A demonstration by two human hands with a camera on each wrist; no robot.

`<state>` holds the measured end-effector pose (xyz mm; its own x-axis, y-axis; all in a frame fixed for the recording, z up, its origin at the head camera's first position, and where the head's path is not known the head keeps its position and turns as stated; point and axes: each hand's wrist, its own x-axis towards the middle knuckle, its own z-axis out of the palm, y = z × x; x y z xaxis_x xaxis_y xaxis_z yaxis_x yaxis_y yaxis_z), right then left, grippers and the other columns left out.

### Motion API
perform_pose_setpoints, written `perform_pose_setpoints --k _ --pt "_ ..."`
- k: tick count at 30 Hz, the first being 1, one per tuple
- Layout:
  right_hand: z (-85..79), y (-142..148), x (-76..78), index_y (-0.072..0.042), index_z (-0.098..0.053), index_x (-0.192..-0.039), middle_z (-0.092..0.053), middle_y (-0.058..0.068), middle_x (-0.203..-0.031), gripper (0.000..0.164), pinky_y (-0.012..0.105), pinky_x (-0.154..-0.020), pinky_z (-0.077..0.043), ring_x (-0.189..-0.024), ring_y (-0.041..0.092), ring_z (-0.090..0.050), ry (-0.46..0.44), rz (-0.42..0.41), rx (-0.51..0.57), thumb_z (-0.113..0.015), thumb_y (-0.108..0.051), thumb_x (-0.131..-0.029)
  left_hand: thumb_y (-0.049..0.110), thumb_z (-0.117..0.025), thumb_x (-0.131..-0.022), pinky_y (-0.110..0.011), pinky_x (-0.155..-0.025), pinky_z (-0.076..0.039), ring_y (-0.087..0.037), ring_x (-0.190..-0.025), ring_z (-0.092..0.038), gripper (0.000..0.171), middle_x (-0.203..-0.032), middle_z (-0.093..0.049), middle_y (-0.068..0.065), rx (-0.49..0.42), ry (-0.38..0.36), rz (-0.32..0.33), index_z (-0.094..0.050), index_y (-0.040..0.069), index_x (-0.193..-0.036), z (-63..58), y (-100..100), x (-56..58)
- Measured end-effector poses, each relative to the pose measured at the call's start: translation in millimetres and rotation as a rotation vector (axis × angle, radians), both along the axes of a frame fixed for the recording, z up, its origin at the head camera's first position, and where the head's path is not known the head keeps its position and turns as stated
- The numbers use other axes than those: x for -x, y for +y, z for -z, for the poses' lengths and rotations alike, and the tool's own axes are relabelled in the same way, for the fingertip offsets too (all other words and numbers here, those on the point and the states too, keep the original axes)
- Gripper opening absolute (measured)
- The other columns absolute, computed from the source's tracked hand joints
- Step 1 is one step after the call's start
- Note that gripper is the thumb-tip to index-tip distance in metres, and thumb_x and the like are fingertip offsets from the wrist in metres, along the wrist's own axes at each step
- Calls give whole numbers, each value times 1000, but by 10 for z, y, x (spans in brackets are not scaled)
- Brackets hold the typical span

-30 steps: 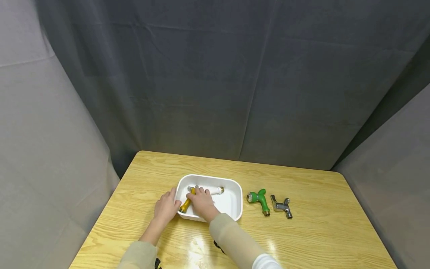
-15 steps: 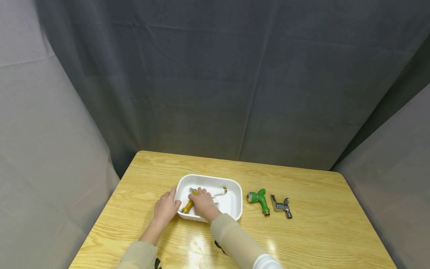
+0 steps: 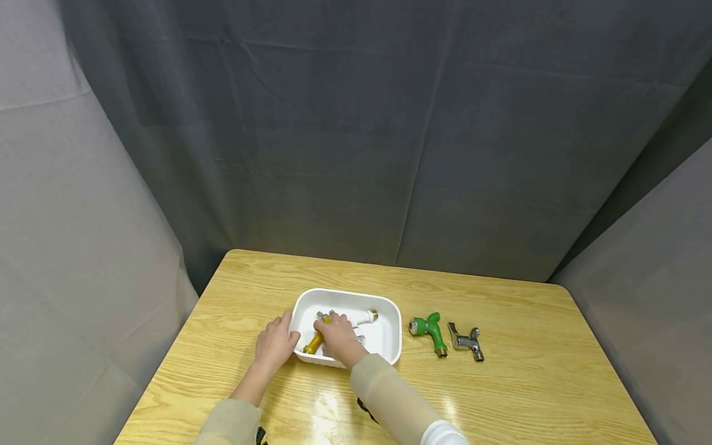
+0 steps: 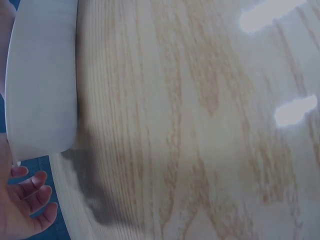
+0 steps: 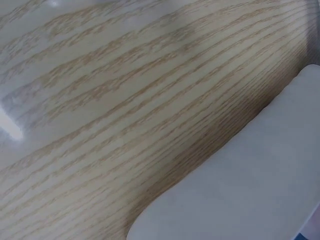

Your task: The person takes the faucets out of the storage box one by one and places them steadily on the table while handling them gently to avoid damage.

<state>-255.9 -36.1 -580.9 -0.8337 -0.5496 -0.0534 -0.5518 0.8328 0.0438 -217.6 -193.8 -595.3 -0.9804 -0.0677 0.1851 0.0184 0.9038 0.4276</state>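
In the head view, a white plastic basin (image 3: 384, 304) stands on the table with taps in it. My right hand (image 3: 340, 339) reaches inside and grips a yellow tap (image 3: 314, 342), covering part of it. A white tap with a brass thread (image 3: 368, 317) lies partly behind that hand, and a bit of shiny metal (image 3: 360, 339) shows beside it. My left hand (image 3: 275, 342) rests at the basin's left rim, thumb at the edge. In the left wrist view its loosely bent fingers (image 4: 37, 197) extend past the basin's corner.
Right of the basin a green tap (image 3: 434, 334) lies on the wooden table (image 3: 528, 371). Farther right is a chrome tap (image 3: 467, 342). A dark grey curtain (image 3: 356, 154) hangs behind the table, with lighter cloth on both sides.
The right hand has shifted slightly right inside the basin, taking the yellow tap along. The white tap has slid a little right too. The left hand and basin stay in place.
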Motion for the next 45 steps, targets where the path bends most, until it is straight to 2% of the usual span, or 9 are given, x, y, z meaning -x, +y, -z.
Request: perform_pose_setpoints --k 17,32,45 --pt "-172 121 76 -27 -53 -115 -53 12 -92 46 33 -69 -43 -79 24 -47 108 -35 56 -73 -24 -74 22 -57 -81 -42 -58 -48 -30 -75 -59 44 -87 -60 -15 2 10 7 -48 3 -120 18 -13 1" --pt "-424 327 88 -22 -52 -110 -53 14 -88 43 36 -67 -45 -78 27 -51 195 -79 193 -73 -21 -72 23 -58 -81 -43 -62 -48 -32 -81 -59 49 -94 -61 -17 1 -5 -5 -47 3 -124 16 -4 4" --pt "-687 572 119 -22 -54 -114 -51 15 -91 45 35 -64 -45 -79 26 -47 120 5 372 -70 -11 -74 22 -57 -81 -42 -61 -48 -32 -79 -59 48 -92 -61 -17 0 -1 -5 -48 2 -124 7 -1 1"
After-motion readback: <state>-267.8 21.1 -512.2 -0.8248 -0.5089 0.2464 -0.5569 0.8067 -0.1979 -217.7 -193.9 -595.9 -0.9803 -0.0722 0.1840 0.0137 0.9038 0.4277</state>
